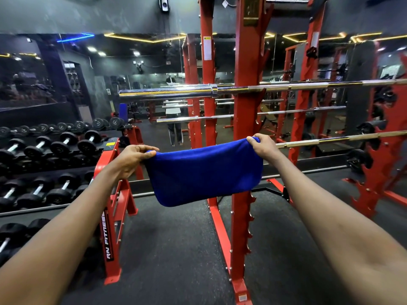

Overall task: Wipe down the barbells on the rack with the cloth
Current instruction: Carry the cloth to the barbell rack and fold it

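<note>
Blue cloth [204, 172], edge pinched by hands [132, 160] [265, 148] — barbell [165, 93] seemingly apart.

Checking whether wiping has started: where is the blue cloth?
Centre of the head view: the blue cloth hangs stretched between the left hand and right hand, below the top barbell, not touching it.

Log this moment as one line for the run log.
phase: pre-wipe | left hand: grips blue cloth left end | right hand: grips right end | top barbell: on red rack, untouched
</note>
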Motion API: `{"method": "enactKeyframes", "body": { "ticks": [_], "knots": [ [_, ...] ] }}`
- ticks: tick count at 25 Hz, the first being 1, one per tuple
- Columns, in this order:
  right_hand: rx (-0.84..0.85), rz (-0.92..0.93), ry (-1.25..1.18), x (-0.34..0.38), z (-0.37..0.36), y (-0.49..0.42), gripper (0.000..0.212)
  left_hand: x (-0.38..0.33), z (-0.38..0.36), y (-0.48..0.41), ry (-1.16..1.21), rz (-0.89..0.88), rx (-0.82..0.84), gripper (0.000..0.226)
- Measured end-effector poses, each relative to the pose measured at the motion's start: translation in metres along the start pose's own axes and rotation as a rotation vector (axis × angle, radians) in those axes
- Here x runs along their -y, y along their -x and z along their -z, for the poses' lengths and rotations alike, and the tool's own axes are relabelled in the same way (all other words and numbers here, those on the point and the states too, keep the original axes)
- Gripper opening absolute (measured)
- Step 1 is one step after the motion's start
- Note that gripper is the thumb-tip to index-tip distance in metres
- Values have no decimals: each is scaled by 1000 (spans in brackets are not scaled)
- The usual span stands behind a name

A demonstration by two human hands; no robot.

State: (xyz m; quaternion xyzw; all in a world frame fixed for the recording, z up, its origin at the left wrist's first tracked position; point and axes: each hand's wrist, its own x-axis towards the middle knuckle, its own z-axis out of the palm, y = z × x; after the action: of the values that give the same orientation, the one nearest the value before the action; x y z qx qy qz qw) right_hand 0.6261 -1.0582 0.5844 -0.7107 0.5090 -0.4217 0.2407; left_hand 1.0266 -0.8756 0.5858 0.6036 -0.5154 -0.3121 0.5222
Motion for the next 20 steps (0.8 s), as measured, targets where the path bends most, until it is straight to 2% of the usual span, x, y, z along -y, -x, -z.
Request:
{"method": "enactKeyframes", "body": {
  "ticks": [2, 4, 5, 7, 10, 15, 17, 20],
  "knots": [
    [-15, -33, -41, -3, -4, -3, 43, 0, -4, -2, -331, -67, -63, 11],
    [-25, -37, -17, 1, -8, -3, 41, 1, -9, -10, -747, -140, -207, 19],
    [-34, -42, -12, 3, -10, -3, 39, 1, -11, -12, -845, -152, -281, 25],
    [-69, -90, -46, 9, -14, -5, 37, -2, -13, -16, -855, -138, -348, 37],
    [-100, -172, -177, 28, -19, -4, 26, -11, -27, -16, -651, -36, -348, 53],
    [53, -156, -388, 77, -58, 3, 36, -33, -65, -11, 74, 134, -286, 36],
    [127, -110, -414, 97, -79, 8, 35, -44, -80, -10, 175, 125, -256, 34],
    [231, -26, -459, 125, -100, 22, 49, -57, -96, -10, 235, 55, -184, 35]
  ]
}}
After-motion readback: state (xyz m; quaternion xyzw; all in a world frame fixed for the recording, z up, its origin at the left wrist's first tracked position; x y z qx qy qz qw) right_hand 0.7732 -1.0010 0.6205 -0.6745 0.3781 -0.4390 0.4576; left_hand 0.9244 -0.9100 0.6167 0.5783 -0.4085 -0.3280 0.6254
